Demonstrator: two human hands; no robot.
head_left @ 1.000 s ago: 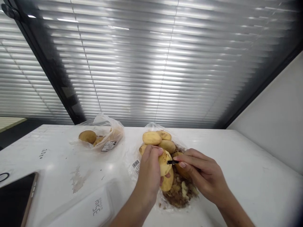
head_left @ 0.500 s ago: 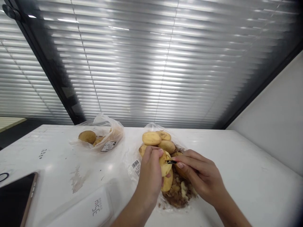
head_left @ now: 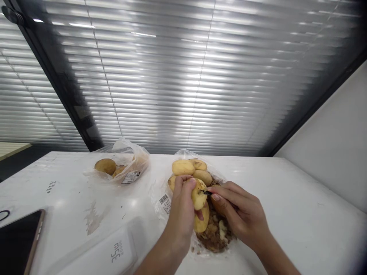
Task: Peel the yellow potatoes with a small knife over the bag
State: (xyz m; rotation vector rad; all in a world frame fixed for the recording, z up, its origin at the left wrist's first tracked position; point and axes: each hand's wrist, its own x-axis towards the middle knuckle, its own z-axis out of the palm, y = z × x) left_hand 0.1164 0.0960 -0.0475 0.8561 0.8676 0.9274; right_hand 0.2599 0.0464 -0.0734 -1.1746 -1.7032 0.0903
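Note:
A partly peeled yellow potato (head_left: 198, 199) is held in my left hand (head_left: 182, 206), thumb on top and fingers wrapped round its far side. My right hand (head_left: 239, 208) grips a small dark tool (head_left: 207, 193), whose tip touches the potato's right side; most of the tool is hidden by the fingers. Behind and under the hands, several peeled potatoes (head_left: 183, 167) lie on a clear plastic bag (head_left: 161, 191) with a barcode label. A heap of brown peelings (head_left: 215, 233) lies on the bag, below and between my hands.
At the left, another plastic bag (head_left: 139, 156) holds unpeeled potatoes (head_left: 105, 166). A white power bank (head_left: 100, 254) and a dark-screened phone (head_left: 18, 242) lie at the lower left of the white table (head_left: 286, 198). Window blinds (head_left: 172, 76) stand behind.
My left hand has tilted the held potato slightly, and the tool has shifted a little up along its right side. My right hand has moved slightly left.

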